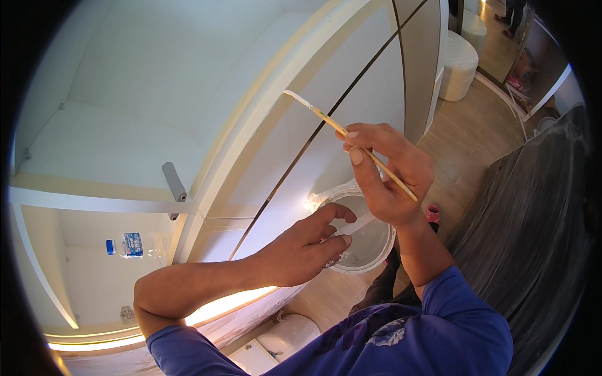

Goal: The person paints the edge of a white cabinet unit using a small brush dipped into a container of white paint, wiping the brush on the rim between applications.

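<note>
A slim wooden paintbrush (325, 118) is pinched between the thumb and fingers of my right hand (392, 169). Its white-coated bristles reach the pale edge strip (263, 122) of a cabinet; whether they touch it I cannot tell. My left hand (301, 244) hangs lower, thumb and index finger apart and curved, its other fingers partly hidden. Something whitish shows at its underside, too small to name. Beneath both hands a round white bucket (389, 245) stands, partly hidden by them.
Left of me, the open cabinet holds a clear bottle (149, 245) with a blue cap and a grey cylindrical fitting (174, 182). A dark, dusty panel (533, 207) is on my right. A wrapped white cylinder (459, 66) stands on the wooden floor (464, 131); another person's legs (513, 15) show beyond.
</note>
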Action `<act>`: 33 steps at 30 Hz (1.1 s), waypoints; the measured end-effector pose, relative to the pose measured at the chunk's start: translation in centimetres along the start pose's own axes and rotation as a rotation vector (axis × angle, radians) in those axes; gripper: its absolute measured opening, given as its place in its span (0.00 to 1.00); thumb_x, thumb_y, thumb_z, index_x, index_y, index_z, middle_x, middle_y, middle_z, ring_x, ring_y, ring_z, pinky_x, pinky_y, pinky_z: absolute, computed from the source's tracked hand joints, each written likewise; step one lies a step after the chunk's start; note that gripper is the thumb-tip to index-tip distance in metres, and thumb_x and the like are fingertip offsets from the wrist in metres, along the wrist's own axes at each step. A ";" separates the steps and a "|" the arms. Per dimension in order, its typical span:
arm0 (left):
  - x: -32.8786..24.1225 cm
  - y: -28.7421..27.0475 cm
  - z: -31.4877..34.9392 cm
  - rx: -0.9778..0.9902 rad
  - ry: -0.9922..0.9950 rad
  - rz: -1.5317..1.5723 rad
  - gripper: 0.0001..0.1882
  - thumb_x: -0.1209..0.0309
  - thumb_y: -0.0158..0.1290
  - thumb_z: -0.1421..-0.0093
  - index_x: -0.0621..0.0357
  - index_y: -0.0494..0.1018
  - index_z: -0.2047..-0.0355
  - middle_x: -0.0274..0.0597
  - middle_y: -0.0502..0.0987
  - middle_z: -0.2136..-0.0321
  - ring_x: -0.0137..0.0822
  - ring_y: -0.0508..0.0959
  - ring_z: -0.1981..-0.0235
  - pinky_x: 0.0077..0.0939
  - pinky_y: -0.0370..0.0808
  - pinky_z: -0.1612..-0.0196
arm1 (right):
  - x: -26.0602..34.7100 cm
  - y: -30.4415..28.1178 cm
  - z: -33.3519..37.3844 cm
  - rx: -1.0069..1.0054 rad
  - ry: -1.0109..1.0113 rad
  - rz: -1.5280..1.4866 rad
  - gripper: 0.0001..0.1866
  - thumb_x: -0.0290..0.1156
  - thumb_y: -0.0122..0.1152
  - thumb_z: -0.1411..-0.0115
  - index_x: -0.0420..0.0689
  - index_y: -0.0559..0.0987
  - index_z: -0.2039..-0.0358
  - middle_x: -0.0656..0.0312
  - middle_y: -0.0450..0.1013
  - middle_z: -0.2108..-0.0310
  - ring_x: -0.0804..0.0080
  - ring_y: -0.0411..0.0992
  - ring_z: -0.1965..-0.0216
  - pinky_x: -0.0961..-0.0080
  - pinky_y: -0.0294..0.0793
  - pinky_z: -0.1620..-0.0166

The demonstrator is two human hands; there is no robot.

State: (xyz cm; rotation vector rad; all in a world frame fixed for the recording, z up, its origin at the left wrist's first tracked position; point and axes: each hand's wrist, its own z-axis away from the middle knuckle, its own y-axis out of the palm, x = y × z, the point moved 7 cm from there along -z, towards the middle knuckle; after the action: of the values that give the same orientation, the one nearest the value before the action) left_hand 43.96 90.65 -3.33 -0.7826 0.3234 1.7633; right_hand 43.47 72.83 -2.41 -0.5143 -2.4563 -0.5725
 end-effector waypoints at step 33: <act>-0.2 0.0 0.1 -0.001 -0.021 -0.012 0.24 0.59 0.48 0.25 0.57 0.63 0.35 0.40 0.75 0.68 0.31 0.75 0.63 0.32 0.73 0.56 | 0.6 0.6 -0.2 0.078 -0.018 0.000 0.13 0.13 0.65 0.42 0.37 0.85 0.57 0.54 0.84 0.62 0.71 0.79 0.69 0.78 0.77 0.66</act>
State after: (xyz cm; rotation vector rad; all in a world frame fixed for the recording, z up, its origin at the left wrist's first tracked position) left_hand 43.92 90.57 -3.12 -0.7643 0.3031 1.7596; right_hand 43.39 73.40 -1.71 -0.4898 -2.4847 -0.4724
